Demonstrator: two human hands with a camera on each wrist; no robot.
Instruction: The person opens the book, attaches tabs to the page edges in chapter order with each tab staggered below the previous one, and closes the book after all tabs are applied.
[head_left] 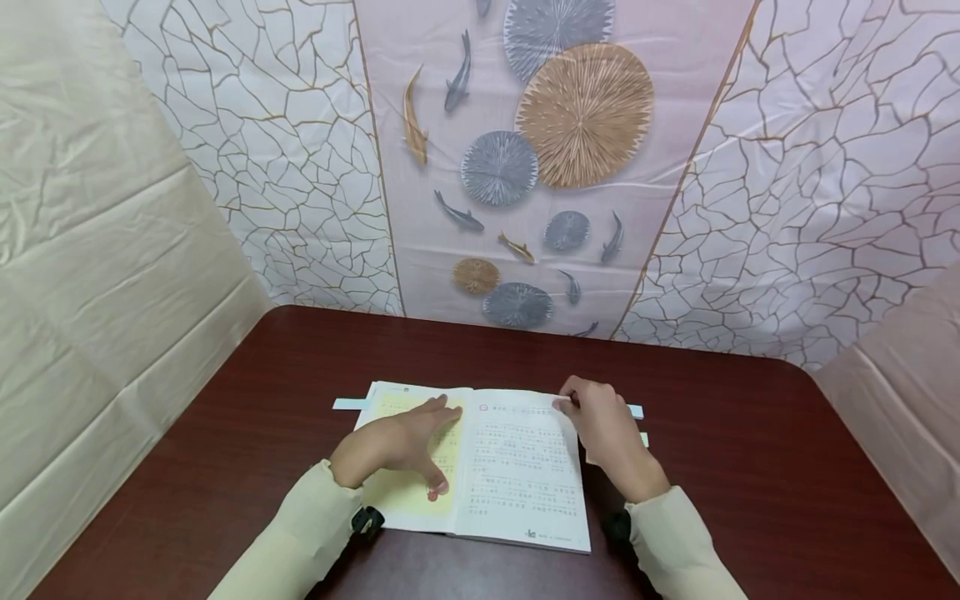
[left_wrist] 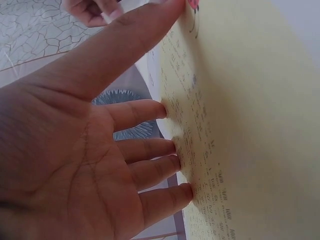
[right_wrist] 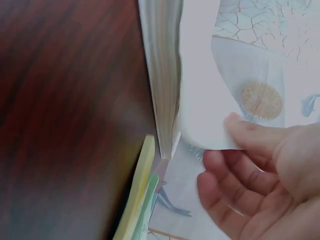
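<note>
An open book (head_left: 517, 475) lies on the dark table, its left page (head_left: 393, 500) yellow and its right page white, both printed with text. My left hand (head_left: 408, 442) rests spread on the yellow page, its fingertips touching the paper in the left wrist view. The thumb lies beside a small red drawing. With my right hand (head_left: 603, 425) I pinch the top right corner of a page (right_wrist: 202, 100) between thumb and fingers. In the right wrist view that page is lifted and bends away from the thick stack of pages (right_wrist: 162, 75).
A pale strip (head_left: 349, 404) sticks out at the book's left, and pale strips (head_left: 636, 411) show beyond my right hand. Yellow (right_wrist: 137, 185) and green-edged strips lie near the book in the right wrist view. Behind the table (head_left: 712, 467) hangs a patterned cloth (head_left: 450, 242).
</note>
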